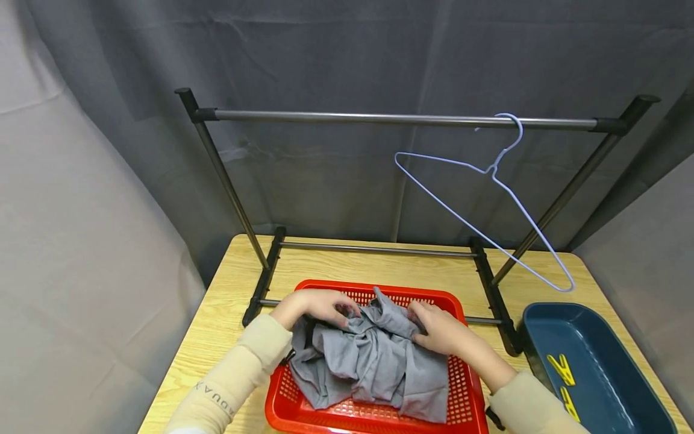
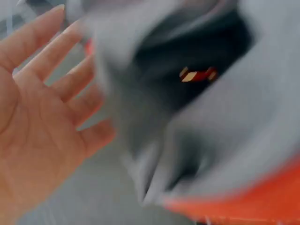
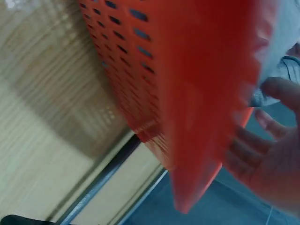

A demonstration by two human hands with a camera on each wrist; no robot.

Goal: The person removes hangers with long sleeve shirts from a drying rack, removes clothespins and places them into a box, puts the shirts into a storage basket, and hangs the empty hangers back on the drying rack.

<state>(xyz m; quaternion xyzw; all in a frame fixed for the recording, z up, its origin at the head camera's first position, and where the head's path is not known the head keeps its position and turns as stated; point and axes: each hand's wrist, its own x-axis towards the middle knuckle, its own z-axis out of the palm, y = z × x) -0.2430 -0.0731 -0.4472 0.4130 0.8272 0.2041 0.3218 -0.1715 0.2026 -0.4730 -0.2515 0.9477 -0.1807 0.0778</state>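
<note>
A crumpled grey cloth garment lies in a red plastic basket with perforated walls. Over the garment's upper left part reaches my left hand, its fingers bent down toward the fabric in the head view. Seen from the left wrist, that hand has its fingers spread, fingertips right at the edge of the blurred grey fabric. My right hand is at the garment's upper right part. The right wrist view has this hand with parted fingers beside the basket rim, the fabric close to its upper digit.
Behind the basket stands a rack with a metal bar and black feet. A lavender hanger hangs on the bar's right part. At right, a dark blue tub holds yellow clothespins. All stand on a wooden table.
</note>
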